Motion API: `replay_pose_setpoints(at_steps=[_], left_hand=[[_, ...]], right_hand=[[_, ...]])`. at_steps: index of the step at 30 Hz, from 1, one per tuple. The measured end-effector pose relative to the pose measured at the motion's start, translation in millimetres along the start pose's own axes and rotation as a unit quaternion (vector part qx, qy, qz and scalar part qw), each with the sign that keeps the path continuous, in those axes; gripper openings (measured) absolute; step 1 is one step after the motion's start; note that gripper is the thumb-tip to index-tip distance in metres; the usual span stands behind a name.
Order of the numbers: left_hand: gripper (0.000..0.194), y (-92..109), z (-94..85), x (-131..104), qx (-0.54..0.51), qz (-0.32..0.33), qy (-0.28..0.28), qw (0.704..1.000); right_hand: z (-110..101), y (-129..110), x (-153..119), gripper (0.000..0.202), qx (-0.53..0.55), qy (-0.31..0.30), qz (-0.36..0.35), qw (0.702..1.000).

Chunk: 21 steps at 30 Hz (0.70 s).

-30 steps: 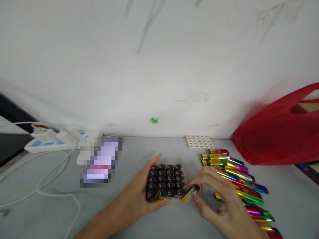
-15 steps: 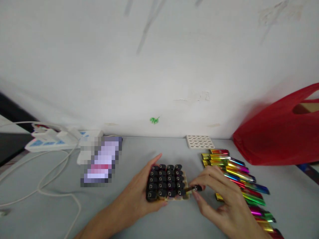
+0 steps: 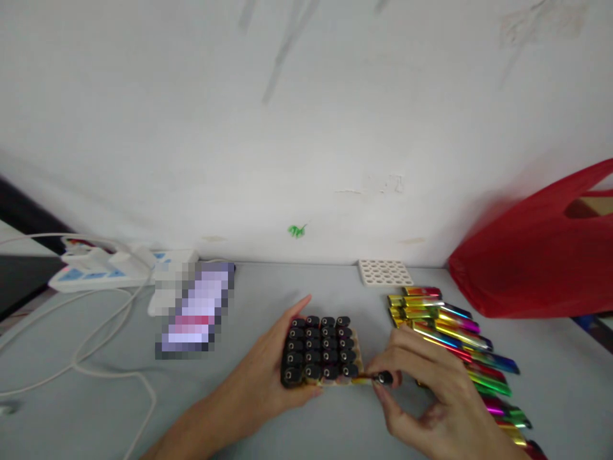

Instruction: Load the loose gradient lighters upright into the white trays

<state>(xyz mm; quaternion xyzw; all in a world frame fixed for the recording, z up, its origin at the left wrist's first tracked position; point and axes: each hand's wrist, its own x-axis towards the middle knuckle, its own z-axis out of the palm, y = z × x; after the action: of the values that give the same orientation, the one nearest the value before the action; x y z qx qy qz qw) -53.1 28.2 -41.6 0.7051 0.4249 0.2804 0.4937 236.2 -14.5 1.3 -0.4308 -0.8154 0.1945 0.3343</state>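
My left hand [image 3: 263, 370] is wrapped round the left side of a pale tray [image 3: 359, 358] packed with rows of black-topped lighters [image 3: 329, 345]. The tray's right edge shows no black tops. At its near right corner, my right hand [image 3: 431, 383] pinches a single black-topped lighter [image 3: 382, 378] between thumb and fingers. That lighter's thin golden body points left, toward the corner. Shiny coloured lighters [image 3: 462, 335] lie in an overlapping line beyond and right of my right hand, which hides some of them.
A white perforated plate [image 3: 385, 273] lies by the wall. A red bag [image 3: 531, 255] stands at the right. On the left are a blurred phone [image 3: 198, 306], a power strip [image 3: 96, 276] and loose white cables [image 3: 129, 306].
My right hand has moved slightly down and toward me with the pinched lighter, from beside the tray's right edge to its near corner. My left hand and the tray have barely moved.
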Motion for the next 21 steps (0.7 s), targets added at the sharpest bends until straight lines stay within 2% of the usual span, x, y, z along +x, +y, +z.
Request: replay_pose_setpoints(at_steps=[6,9,12,15,18,21], left_hand=[[0.113,3,-0.6,1,-0.005,0.001,-0.006,1.0],[0.117,2,-0.5,1,0.005,-0.006,-0.002,1.0],[0.119,-1,-0.5,0,0.012,-0.009,0.001,1.0],[0.12,-1,-0.4,0,0.021,-0.009,0.003,1.0],[0.119,-1,0.0,0,0.019,-0.014,0.004,1.0],[0.12,0,-0.1,0,0.014,-0.015,0.002,1.0]], right_hand=[[4,-1,-1,0.037,0.052,0.001,0.026,0.998],[-1,0,-1,0.035,0.03,0.016,0.059,0.998],[-6,9,0,0.031,-0.058,0.029,0.102,0.993],[-8,23,-1,0.024,-0.19,0.02,0.134,0.972],[-11,35,-4,0.018,-0.295,0.004,0.141,0.945],[-14,42,-8,0.018,-0.341,-0.013,0.14,0.93]])
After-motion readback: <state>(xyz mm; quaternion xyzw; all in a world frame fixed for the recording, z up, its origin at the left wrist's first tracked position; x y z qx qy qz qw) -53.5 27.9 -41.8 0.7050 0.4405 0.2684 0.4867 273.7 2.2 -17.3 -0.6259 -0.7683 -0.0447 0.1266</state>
